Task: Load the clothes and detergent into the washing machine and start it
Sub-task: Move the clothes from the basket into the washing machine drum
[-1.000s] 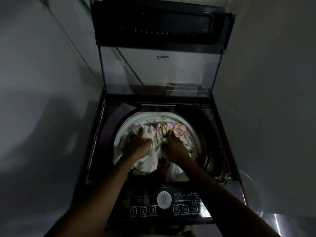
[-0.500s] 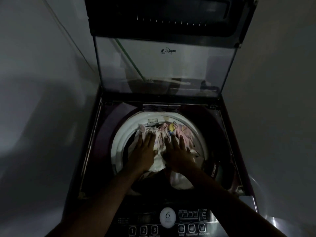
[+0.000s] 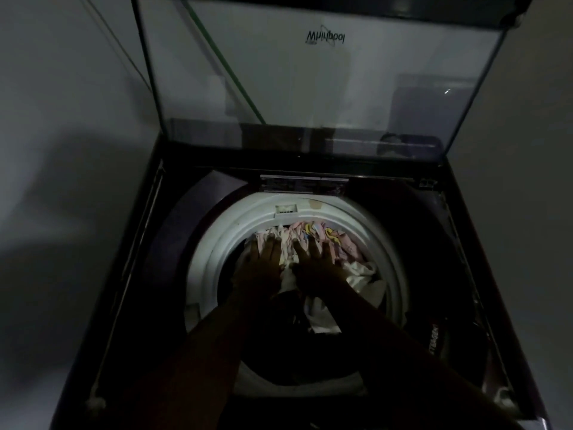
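Clothes [image 3: 314, 235] are in the drum of the washing machine [image 3: 186, 212], heaped close under its white rim [image 3: 217, 249], so I judge the loading step to be almost finished.

Nearest me, both forearms cross the front edge of the drum and go into its mouth. My left hand [image 3: 263, 265] and right hand [image 3: 317, 265] lie side by side on top of the heap, in the back half of the drum. Their fingers [image 3: 310, 249] are straight and spread, palms down. They grip nothing and only press flat on the cloth, which looks to me like packing the load down.

A white garment [image 3: 322, 321] lies in the front right part of the drum, beside my right wrist, and the pink printed pieces sit at the back of the drum, just past my fingertips.

Behind the drum the glass lid [image 3: 310, 88] stands raised.

What is left, as I read it, is the detergent, closing the lid and starting the cycle. I see no detergent container anywhere around the drum. The light is so poor that I cannot tell whether any has already gone in. The controls are out of view in front of the drum.
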